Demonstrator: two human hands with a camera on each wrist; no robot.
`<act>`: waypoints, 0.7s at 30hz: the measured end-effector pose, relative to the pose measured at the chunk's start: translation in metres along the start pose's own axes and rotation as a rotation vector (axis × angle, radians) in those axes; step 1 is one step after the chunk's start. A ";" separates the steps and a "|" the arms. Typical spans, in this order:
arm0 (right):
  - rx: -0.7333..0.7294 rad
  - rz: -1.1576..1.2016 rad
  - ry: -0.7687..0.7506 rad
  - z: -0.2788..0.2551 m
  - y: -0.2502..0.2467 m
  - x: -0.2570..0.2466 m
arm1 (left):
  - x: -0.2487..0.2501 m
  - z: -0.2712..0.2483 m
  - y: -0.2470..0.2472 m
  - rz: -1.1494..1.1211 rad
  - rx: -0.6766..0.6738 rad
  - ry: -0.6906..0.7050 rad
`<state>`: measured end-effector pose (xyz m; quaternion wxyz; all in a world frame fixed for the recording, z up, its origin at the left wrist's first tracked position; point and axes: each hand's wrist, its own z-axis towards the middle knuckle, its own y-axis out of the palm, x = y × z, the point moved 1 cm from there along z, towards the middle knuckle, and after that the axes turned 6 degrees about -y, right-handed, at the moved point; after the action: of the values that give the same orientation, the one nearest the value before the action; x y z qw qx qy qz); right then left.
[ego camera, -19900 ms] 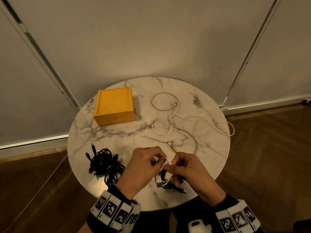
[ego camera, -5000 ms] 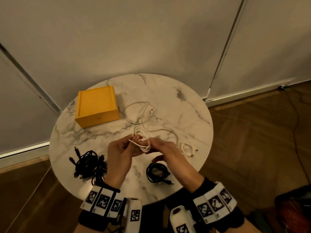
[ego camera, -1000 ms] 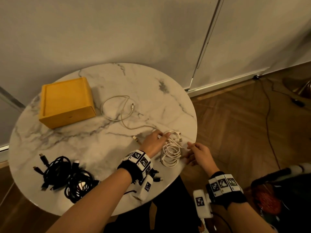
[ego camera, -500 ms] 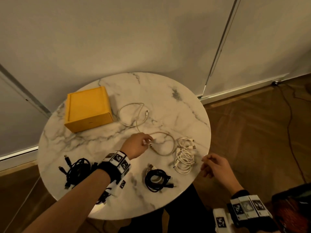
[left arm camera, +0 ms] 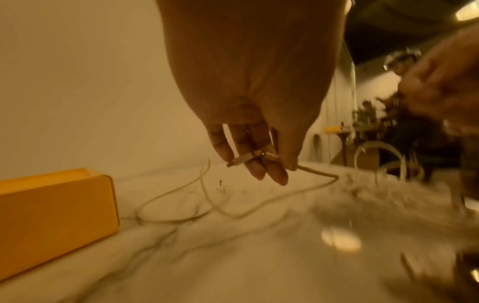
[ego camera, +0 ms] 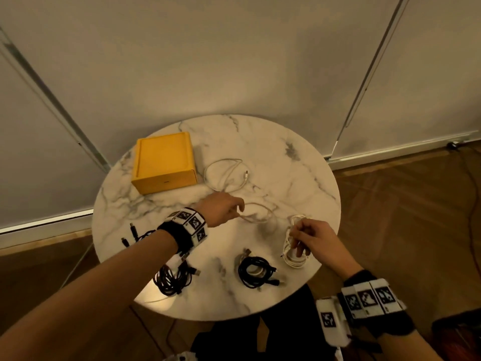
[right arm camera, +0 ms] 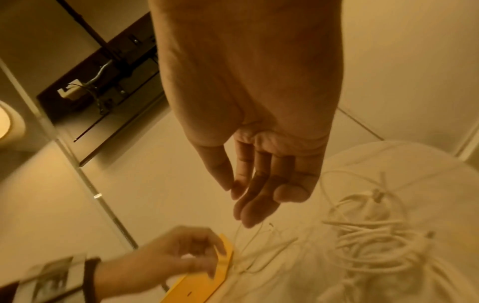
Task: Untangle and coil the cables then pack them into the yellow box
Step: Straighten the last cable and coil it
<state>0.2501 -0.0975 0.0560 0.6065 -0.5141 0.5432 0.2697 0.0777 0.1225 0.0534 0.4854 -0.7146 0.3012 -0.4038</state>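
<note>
The closed yellow box sits at the table's far left. My left hand pinches the plug end of a loose beige cable mid-table; the left wrist view shows the plug between thumb and fingers. A second loose white cable loops beside the box. My right hand hovers over a coiled white cable bundle at the right edge. In the right wrist view its fingers hang relaxed and hold nothing, above the bundle.
A coiled black cable lies near the front edge of the round marble table. A black cable tangle lies front left, partly under my left forearm. A wall stands close behind the table.
My right hand has come in from beyond the table's edge to above the white bundle. My left hand stays at the beige cable's end.
</note>
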 end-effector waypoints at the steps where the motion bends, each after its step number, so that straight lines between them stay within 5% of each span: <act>1: -0.007 -0.016 -0.018 0.003 0.007 -0.004 | 0.001 -0.006 -0.008 -0.122 0.027 -0.015; 8: -0.036 -0.446 -0.308 0.071 0.028 -0.078 | 0.020 -0.023 -0.092 -0.655 0.106 -0.151; 13: -0.062 -0.228 -0.454 0.123 0.017 -0.184 | 0.011 -0.037 -0.174 -0.926 0.256 -0.173; 16: -0.052 -0.067 -0.447 0.134 0.004 -0.213 | 0.014 -0.055 -0.187 -0.915 0.169 -0.124; 21: -0.145 -0.305 -0.514 0.126 0.022 -0.227 | 0.026 -0.069 -0.183 -1.134 -0.018 -0.025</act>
<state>0.2190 0.0778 0.2466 0.7193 -0.5466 0.2680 0.3347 0.0376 0.1341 0.2462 0.1899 -0.7734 -0.1319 -0.5902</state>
